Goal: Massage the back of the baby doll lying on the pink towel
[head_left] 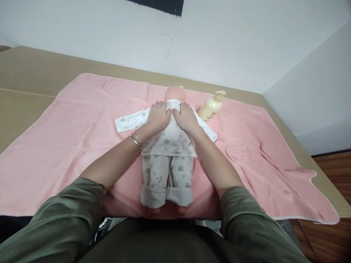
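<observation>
A baby doll (175, 94) lies on a pink blanket (90, 120), its head toward the wall and its feet toward me. It wears a white patterned top (172, 140) and white patterned trousers (156, 171) with turned-up cuffs. My left hand (159, 115) rests flat on the upper part of the top, on the left side. On the right side my right hand (186, 117) lies flat on it too, the two thumbs close together. Neither hand grips anything. The doll's face is not visible.
A cream pump bottle (210, 108) leans or lies on the blanket just right of the doll's sleeve. The wooden table (65, 62) meets a white wall behind. Folds run across the blanket's right side.
</observation>
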A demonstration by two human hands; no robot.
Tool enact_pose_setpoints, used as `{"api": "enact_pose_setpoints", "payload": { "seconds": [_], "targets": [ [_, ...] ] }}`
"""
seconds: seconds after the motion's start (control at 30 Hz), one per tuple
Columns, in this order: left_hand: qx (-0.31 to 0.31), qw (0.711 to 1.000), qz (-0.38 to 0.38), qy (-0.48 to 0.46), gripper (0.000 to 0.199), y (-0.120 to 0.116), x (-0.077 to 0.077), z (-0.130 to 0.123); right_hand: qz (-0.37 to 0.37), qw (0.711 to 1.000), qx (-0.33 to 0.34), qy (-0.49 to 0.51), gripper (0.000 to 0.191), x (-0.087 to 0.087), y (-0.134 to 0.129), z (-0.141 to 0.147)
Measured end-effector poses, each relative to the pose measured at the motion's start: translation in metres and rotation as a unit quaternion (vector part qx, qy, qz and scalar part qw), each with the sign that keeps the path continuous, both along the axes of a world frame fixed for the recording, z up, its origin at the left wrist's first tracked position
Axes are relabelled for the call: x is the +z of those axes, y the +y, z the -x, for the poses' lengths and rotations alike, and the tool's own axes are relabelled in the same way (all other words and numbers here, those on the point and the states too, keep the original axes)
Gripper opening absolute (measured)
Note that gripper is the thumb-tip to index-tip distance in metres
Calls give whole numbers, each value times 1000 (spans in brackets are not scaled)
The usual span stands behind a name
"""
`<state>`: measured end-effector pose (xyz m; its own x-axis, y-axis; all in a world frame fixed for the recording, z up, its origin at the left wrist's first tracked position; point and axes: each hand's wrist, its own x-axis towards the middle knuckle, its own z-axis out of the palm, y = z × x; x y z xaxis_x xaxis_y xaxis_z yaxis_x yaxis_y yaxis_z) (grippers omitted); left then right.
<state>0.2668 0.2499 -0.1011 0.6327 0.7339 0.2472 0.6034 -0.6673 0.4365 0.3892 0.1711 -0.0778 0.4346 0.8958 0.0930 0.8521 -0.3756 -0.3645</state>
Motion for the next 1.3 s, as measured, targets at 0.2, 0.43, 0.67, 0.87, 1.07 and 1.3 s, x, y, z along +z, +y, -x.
{"api": "enact_pose_setpoints", "payload": {
  "seconds": [0.2,0.43,0.67,0.87,1.07,1.3],
  "targets": [
    [2,1000,-14,14,56,-2,4,2,-2,1000,0,-12,73,0,-2,3],
    [-26,999,-37,29,52,-3,12,5,28,999,21,-35,74,10,-10,7],
    [-80,995,52,5,55,22,19,13,38,992,-24,-115,62,16,-26,49],
    [-16,994,-14,108,46,-18,38,13,63,998,7,-17,66,25,-18,11],
    [-24,996,-7,91,47,-12,34,11,76,995,16,-56,68,24,-20,14],
    [-28,994,50,93,61,2,34,14,80,995,50,-23,63,29,-23,27]
  ]
}}
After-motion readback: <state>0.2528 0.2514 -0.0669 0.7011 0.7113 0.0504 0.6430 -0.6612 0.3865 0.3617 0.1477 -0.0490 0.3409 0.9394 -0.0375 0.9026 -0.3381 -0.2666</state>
